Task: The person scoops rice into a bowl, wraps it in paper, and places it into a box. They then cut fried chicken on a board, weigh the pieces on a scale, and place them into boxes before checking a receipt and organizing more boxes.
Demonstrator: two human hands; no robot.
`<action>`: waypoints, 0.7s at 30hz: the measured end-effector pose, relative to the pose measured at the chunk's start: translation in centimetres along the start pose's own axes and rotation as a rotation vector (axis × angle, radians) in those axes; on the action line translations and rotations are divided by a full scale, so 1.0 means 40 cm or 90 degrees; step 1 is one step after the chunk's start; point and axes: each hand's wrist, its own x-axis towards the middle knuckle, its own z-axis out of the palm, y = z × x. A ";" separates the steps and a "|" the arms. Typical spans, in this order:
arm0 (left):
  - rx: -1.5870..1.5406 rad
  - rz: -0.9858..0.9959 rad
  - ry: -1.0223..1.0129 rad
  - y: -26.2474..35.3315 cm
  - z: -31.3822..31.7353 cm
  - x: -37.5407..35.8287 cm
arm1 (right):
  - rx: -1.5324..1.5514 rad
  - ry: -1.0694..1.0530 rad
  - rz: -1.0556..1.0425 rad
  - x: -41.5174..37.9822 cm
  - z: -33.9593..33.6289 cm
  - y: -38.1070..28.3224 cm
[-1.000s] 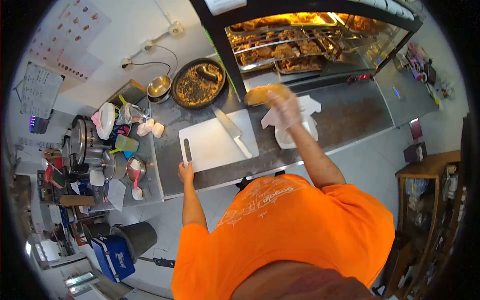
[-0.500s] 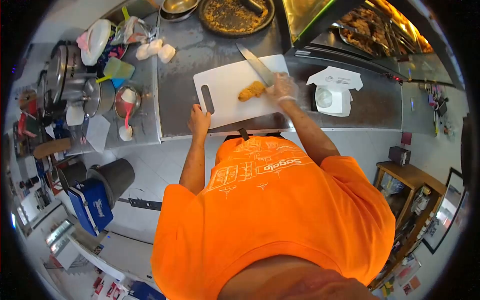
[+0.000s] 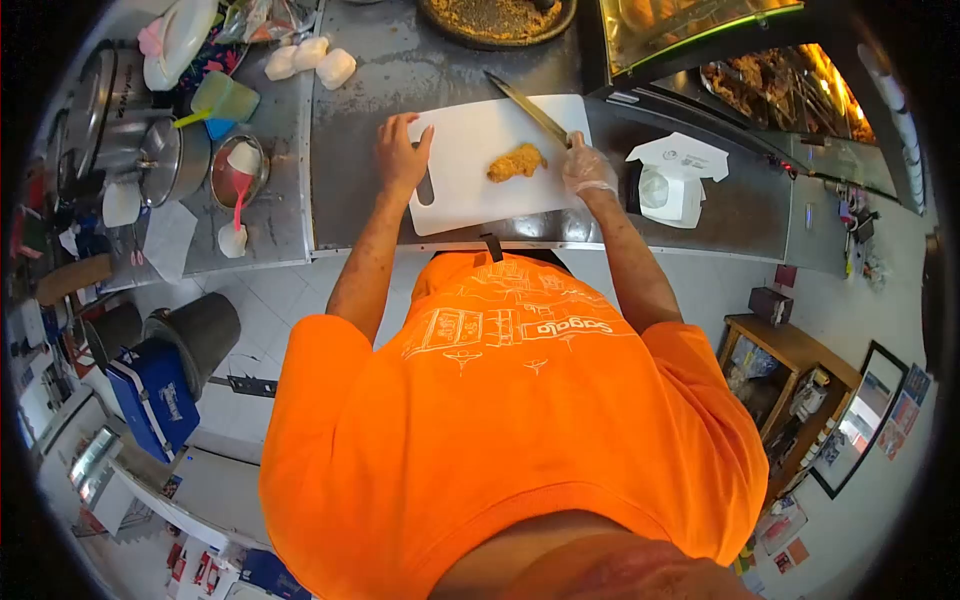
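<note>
A white cutting board [image 3: 470,205] lies slightly skewed on the metal counter. On it rests a golden-brown piece of fried chicken [image 3: 517,162], with no hand touching it. My right hand [image 3: 590,168], in a clear plastic glove, is closed round the handle of a large kitchen knife [image 3: 528,107]. The blade slants up and left over the board's far part, its tip reaching past the far edge. My left hand [image 3: 402,155] is bare, its fingers apart, at the board's left edge beside the handle slot.
An open white takeaway box [image 3: 680,200] stands right of the board. Behind it is a lit display case [image 3: 720,70] with fried food. A dark stone mortar [image 3: 495,42] sits at the back. Left are white wrapped bundles [image 3: 335,68], a steel bowl [image 3: 262,165] and pots [image 3: 180,160].
My left hand has opened and moved from the board's near left corner up along its left side. My right hand has drawn the knife right, away from the chicken.
</note>
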 end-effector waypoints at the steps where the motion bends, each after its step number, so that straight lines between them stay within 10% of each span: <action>1: -0.044 0.043 0.023 0.014 0.009 0.021 | 0.010 0.006 -0.023 -0.026 -0.029 -0.016; 5: -0.171 0.152 -0.015 0.079 0.087 0.051 | -0.064 -0.041 -0.254 -0.075 0.054 -0.038; 13: -0.015 0.236 -0.235 0.084 0.232 0.054 | -0.073 -0.206 -0.126 -0.127 0.053 -0.101; 16: 0.092 0.276 -0.256 0.070 0.228 0.063 | 0.044 -0.020 -0.231 -0.098 0.191 -0.073; 21: 0.086 0.244 -0.206 0.081 0.246 0.121 | 0.036 -0.085 -0.194 -0.082 0.066 -0.096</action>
